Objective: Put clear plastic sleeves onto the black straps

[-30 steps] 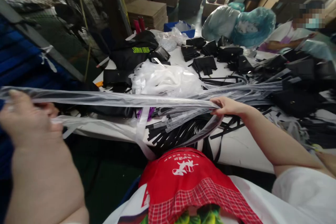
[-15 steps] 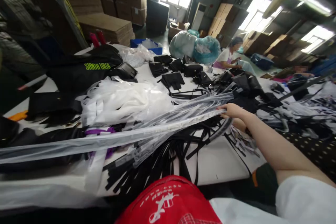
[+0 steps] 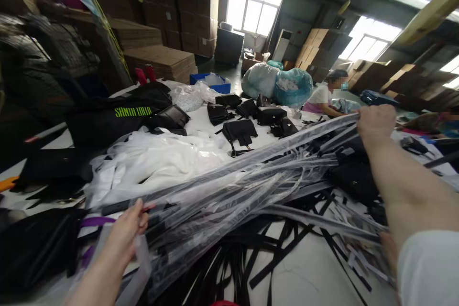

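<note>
My right hand (image 3: 376,119) is closed in a fist round the end of a long clear plastic sleeve (image 3: 287,148), raised over the table. The sleeve runs down left toward my left hand (image 3: 129,229), whose fingers are pinched together beside a dark strap end. A small reddish tip shows at those fingers; what they hold is not clear. A translucent white strip (image 3: 143,260) hangs just below my left hand. Beneath the raised sleeve lies a bundle of sleeved straps (image 3: 229,220). Loose black straps (image 3: 229,263) spread below it.
A white heap of soft strips (image 3: 161,158) lies behind the bundle. Several black bags (image 3: 238,131) sit farther back, and a black cover with green lettering (image 3: 118,114) is at left. A co-worker (image 3: 322,93) is across the table. A blurred skin-coloured patch shows beside my right forearm.
My right hand has moved up and right with the sleeve end and closed into a fist. My left hand has come into view at lower left. The view has shifted.
</note>
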Tool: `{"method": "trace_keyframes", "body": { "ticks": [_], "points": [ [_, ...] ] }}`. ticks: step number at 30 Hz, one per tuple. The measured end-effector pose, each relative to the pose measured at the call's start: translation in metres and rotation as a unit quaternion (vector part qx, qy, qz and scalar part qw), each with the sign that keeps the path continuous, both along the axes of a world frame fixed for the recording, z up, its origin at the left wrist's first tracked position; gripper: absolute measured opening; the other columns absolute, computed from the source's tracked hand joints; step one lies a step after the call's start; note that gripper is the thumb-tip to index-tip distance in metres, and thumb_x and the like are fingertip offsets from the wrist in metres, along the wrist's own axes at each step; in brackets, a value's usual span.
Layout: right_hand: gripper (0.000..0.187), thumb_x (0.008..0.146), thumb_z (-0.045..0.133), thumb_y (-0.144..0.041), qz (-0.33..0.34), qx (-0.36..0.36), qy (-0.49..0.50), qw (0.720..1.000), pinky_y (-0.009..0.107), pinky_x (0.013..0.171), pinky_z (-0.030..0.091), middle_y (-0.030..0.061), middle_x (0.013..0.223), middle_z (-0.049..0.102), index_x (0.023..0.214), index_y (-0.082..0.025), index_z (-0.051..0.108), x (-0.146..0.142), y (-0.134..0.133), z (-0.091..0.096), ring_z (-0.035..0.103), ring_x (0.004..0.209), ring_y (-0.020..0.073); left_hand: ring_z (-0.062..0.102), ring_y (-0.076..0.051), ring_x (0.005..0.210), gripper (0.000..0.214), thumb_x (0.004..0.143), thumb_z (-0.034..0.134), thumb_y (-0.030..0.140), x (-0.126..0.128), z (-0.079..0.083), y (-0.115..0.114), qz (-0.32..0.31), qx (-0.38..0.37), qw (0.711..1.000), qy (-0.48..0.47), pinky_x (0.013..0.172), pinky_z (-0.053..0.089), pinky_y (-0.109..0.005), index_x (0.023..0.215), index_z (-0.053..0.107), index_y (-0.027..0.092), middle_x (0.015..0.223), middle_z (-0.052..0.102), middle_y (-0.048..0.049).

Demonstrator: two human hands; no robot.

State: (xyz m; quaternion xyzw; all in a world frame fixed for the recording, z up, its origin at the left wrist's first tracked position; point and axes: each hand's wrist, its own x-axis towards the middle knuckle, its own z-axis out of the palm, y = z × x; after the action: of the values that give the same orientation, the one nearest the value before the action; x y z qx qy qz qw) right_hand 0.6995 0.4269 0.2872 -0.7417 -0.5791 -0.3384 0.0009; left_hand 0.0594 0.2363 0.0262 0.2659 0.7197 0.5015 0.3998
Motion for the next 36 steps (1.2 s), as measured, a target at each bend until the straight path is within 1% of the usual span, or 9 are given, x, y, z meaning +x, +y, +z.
{"method": "trace_keyframes", "body": {
  "ticks": [5, 10, 15, 18, 20, 24, 26, 31, 36],
  "points": [
    [0.045, 0.103, 0.031, -0.024, -0.024, 0.035, 0.041, 0.998, 0.045, 0.079, 0.022, 0.0327, 0.116, 0.055, 0.126, 0.0, 0.061, 0.038, 0.013, -0.019, 0.042, 0.118, 0.0296, 0.023, -0.007, 0.04, 0.065, 0.05, 0.067, 0.078, 0.018, -0.034, 0.009, -0.045, -0.047, 0.991, -0.12, 0.041, 0.015, -0.022, 0.066, 0.056, 0.016, 0.044, 0.035, 0.0073],
    [0.053, 0.089, 0.059, -0.021, -0.082, -0.142, 0.184, 0.969, 0.044, 0.075, 0.033, 0.0418, 0.133, 0.038, 0.137, -0.001, 0.05, 0.024, 0.002, -0.105, 0.056, 0.107, 0.0332, 0.033, -0.01, 0.042, 0.068, 0.054, 0.068, 0.074, 0.024, -0.051, -0.015, -0.097, -0.098, 0.99, -0.024, 0.045, 0.02, -0.023, 0.078, 0.065, 0.01, 0.044, 0.044, 0.0049],
    [0.043, 0.081, 0.068, -0.027, 0.077, -0.292, 0.26, 0.917, 0.041, 0.089, 0.04, 0.0309, 0.135, 0.048, 0.12, -0.01, 0.063, -0.081, -0.045, -0.227, 0.053, 0.117, 0.0347, 0.048, -0.01, 0.055, 0.067, 0.059, 0.079, 0.055, 0.009, -0.025, -0.067, -0.155, -0.085, 0.981, -0.081, 0.048, 0.03, -0.022, 0.107, 0.066, 0.01, 0.092, 0.071, -0.01],
    [0.034, 0.083, 0.065, -0.033, 0.214, -0.366, 0.342, 0.839, 0.039, 0.095, 0.043, 0.0191, 0.127, 0.061, 0.113, -0.017, 0.067, -0.188, -0.107, -0.271, 0.058, 0.112, 0.0315, 0.044, -0.007, 0.053, 0.055, 0.072, 0.071, 0.053, 0.002, -0.006, -0.089, -0.17, -0.015, 0.968, -0.187, 0.045, 0.027, -0.021, 0.107, 0.066, 0.011, 0.104, 0.07, -0.0132],
    [0.034, 0.084, 0.063, -0.036, 0.294, -0.412, 0.444, 0.739, 0.039, 0.093, 0.048, 0.0144, 0.116, 0.068, 0.112, -0.018, 0.069, -0.269, -0.16, -0.279, 0.064, 0.102, 0.0284, 0.045, -0.007, 0.054, 0.049, 0.078, 0.067, 0.051, 0.0, 0.003, -0.1, -0.176, 0.028, 0.955, -0.237, 0.045, 0.028, -0.021, 0.106, 0.067, 0.011, 0.104, 0.07, -0.0134],
    [0.047, 0.082, 0.067, -0.046, 0.427, -0.512, 0.57, 0.48, 0.038, 0.094, 0.05, 0.0089, 0.119, 0.068, 0.12, -0.02, 0.065, -0.417, -0.259, -0.272, 0.065, 0.105, 0.0248, 0.05, -0.008, 0.054, 0.047, 0.084, 0.063, 0.052, 0.002, 0.016, -0.124, -0.197, 0.085, 0.924, -0.316, 0.047, 0.034, -0.021, 0.103, 0.07, 0.009, 0.096, 0.071, -0.0131],
    [0.046, 0.081, 0.067, -0.049, 0.438, -0.54, 0.595, 0.402, 0.036, 0.09, 0.051, 0.0089, 0.112, 0.071, 0.115, -0.017, 0.067, -0.469, -0.294, -0.27, 0.066, 0.099, 0.0238, 0.049, -0.007, 0.052, 0.047, 0.085, 0.062, 0.052, 0.0, 0.022, -0.137, -0.202, 0.105, 0.912, -0.343, 0.049, 0.036, -0.021, 0.102, 0.07, 0.009, 0.095, 0.071, -0.0128],
    [0.047, 0.087, 0.055, -0.057, 0.369, -0.541, 0.656, 0.376, 0.029, 0.069, 0.048, 0.0047, 0.077, 0.069, 0.084, -0.013, 0.071, -0.524, -0.338, -0.274, 0.06, 0.069, 0.0173, 0.064, -0.017, 0.076, 0.058, 0.082, 0.061, 0.063, -0.029, 0.031, -0.168, -0.159, 0.109, 0.903, -0.385, 0.063, 0.049, -0.025, 0.106, 0.068, 0.011, 0.102, 0.07, -0.0135],
    [0.048, 0.088, 0.053, -0.057, 0.357, -0.488, 0.674, 0.425, 0.025, 0.061, 0.041, 0.0018, 0.067, 0.061, 0.072, -0.014, 0.066, -0.537, -0.358, -0.272, 0.051, 0.062, 0.0139, 0.065, -0.023, 0.097, 0.055, 0.063, 0.087, 0.043, -0.06, 0.031, -0.199, -0.181, 0.101, 0.942, -0.265, 0.088, 0.048, -0.032, 0.105, 0.068, 0.013, 0.105, 0.071, -0.0111]
  ]
}}
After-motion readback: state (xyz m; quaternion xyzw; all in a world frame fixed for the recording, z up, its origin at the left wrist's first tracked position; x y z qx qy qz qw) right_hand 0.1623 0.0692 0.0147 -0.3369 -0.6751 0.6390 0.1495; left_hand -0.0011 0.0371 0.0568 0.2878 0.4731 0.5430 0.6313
